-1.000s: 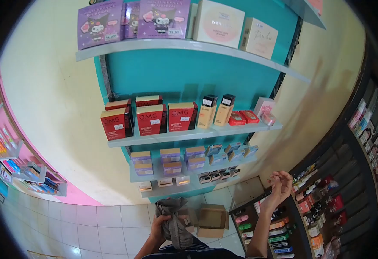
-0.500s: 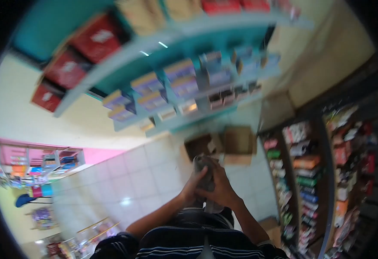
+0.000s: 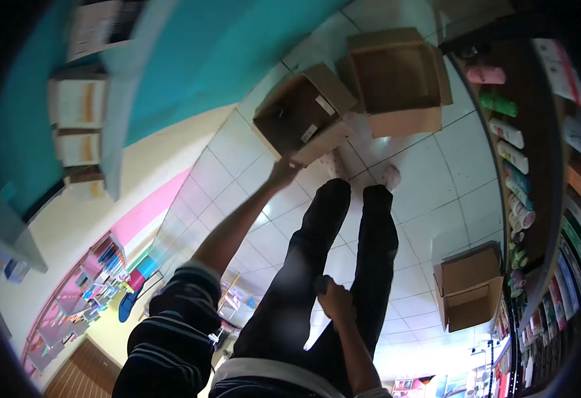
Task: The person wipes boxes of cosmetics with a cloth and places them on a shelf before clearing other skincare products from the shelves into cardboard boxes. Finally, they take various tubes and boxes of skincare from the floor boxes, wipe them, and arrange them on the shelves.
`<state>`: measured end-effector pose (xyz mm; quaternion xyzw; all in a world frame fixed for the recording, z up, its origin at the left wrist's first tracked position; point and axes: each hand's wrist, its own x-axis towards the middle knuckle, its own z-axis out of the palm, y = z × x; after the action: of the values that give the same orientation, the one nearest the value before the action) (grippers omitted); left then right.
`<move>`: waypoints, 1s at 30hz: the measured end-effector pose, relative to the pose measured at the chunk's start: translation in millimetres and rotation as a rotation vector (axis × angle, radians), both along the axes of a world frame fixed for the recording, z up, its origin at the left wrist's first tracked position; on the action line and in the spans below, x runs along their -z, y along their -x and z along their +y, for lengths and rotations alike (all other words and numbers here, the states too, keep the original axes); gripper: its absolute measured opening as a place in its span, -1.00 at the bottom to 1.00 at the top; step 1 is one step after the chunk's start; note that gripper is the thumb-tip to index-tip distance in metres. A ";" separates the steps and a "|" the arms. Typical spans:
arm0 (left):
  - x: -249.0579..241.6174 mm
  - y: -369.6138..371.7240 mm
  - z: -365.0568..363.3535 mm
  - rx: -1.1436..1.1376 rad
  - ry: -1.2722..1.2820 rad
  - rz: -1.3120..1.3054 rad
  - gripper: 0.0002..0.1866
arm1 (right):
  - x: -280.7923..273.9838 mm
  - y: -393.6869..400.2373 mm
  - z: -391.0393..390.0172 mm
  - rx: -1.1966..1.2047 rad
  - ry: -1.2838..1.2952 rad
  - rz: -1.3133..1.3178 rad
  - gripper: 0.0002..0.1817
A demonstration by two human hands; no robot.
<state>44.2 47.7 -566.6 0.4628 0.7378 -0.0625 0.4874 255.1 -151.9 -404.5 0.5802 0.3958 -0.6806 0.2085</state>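
My left hand (image 3: 286,172) reaches down to the near edge of an open cardboard box (image 3: 330,140), its fingers closed on the rim or flap. Two white labels show on the inside of this box, and its dark interior is hard to read. My right hand (image 3: 338,302) is held in front of my thighs, closed around something dark; only a dark end (image 3: 321,284) sticks out past the fingers, and its kind cannot be made out.
A second open cardboard box (image 3: 406,123) stands beside the first. Another carton (image 3: 470,285) sits by the right shelf (image 3: 482,146), which bears bottles and tubes. Wall shelves (image 3: 128,99) with small boxes are at left. Tiled floor (image 3: 429,199) lies around my feet.
The view has tipped down to the floor. My hands, earlier together on a dark greyish object, are now apart: the left at the box, the right back by my thighs.
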 end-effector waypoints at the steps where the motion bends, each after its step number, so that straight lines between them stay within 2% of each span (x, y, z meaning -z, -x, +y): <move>1: 50.1 21.4 -8.1 0.048 -0.149 -0.009 -0.57 | 5.7 2.4 -4.3 -0.004 0.050 0.019 -0.60; 2: 67.4 24.1 3.9 0.073 -0.107 0.014 -0.59 | 11.0 3.1 -2.4 -0.005 0.092 0.045 -0.58; 3: 90.5 29.8 16.4 0.064 0.044 0.095 -0.59 | 15.1 3.6 7.7 -0.014 0.185 0.070 -0.57; 4: 110.4 33.6 27.6 0.202 0.088 0.181 -0.59 | 21.0 5.5 7.9 0.042 0.198 0.094 -0.58; 5: 132.3 34.8 32.2 0.201 0.107 0.183 -0.59 | 25.2 8.3 5.9 0.099 0.213 0.116 -0.58; 7: 168.0 27.8 38.6 0.150 -0.090 0.252 -0.60 | 32.4 18.4 7.4 0.116 0.133 0.160 -0.70; 8: 177.4 23.5 33.9 0.144 -0.071 0.260 -0.60 | 34.3 20.6 9.7 0.106 0.166 0.186 -0.66; 10: 188.4 12.7 36.7 0.457 -0.035 0.356 -0.61 | 36.6 22.0 29.3 0.133 0.230 0.245 -0.62; 14: 217.6 7.6 43.8 0.344 -0.056 0.318 -0.58 | 44.8 25.6 7.7 0.306 0.125 0.346 -0.61; 17: 207.1 7.9 50.8 0.448 -0.005 0.326 -0.52 | 42.2 21.3 11.9 0.426 0.203 0.365 -0.56; 19: 186.8 1.5 65.4 0.385 0.157 0.292 -0.57 | 39.1 18.6 16.5 0.336 0.174 0.340 -0.62; 20: 186.1 4.6 59.1 0.383 0.149 0.294 -0.57 | 36.5 15.3 29.9 0.322 0.238 0.308 -0.64; 22: 181.7 19.3 53.4 -0.005 -0.356 0.269 -0.68 | 35.7 13.9 34.0 0.288 0.306 0.301 -0.69; 23: 170.1 21.3 57.9 -0.002 -0.382 0.276 -0.68 | 33.4 10.0 33.0 0.323 0.344 0.280 -0.65; 25: 123.4 8.8 59.1 -0.646 -0.224 -0.173 -0.75 | 25.2 6.5 33.5 0.307 0.406 0.170 -0.64; 26: 94.8 1.5 60.6 -0.773 -0.215 -0.294 -0.74 | 18.2 1.9 34.0 0.419 0.446 0.148 -0.63; 27: 65.6 -6.7 59.3 -0.895 -0.203 -0.424 -0.74 | 14.5 -0.3 16.8 0.585 0.289 0.144 -0.64; 30: -53.4 -49.1 63.5 -1.024 -0.223 -0.735 -0.57 | -10.1 -20.5 44.7 1.075 0.404 0.042 -0.68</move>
<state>93.3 111.2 -513.3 0.0910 0.6524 0.4181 0.6256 275.6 -107.2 -394.4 0.6349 -0.0886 -0.7645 -0.0677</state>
